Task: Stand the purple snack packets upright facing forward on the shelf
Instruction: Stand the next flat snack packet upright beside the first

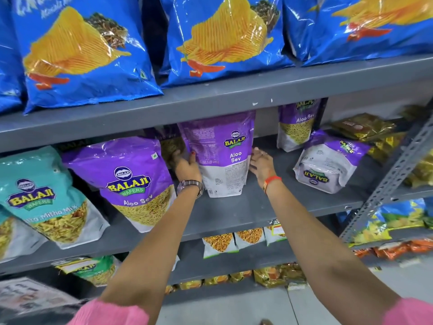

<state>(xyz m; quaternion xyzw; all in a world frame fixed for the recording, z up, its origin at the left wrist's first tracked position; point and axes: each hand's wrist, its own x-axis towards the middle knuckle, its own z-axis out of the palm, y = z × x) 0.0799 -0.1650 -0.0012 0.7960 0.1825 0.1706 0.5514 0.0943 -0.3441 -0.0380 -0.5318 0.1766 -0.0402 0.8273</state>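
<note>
A glossy purple-and-white Aloo Sev snack packet (219,156) is standing upright on the grey metal shelf (269,205), its printed back panel facing outward. The left hand (187,166) is pressing its grip against the packet's left edge, while the right hand (259,164) is clamping the right edge. Another purple packet (328,165) is lying toppled to the right, well apart.
</note>
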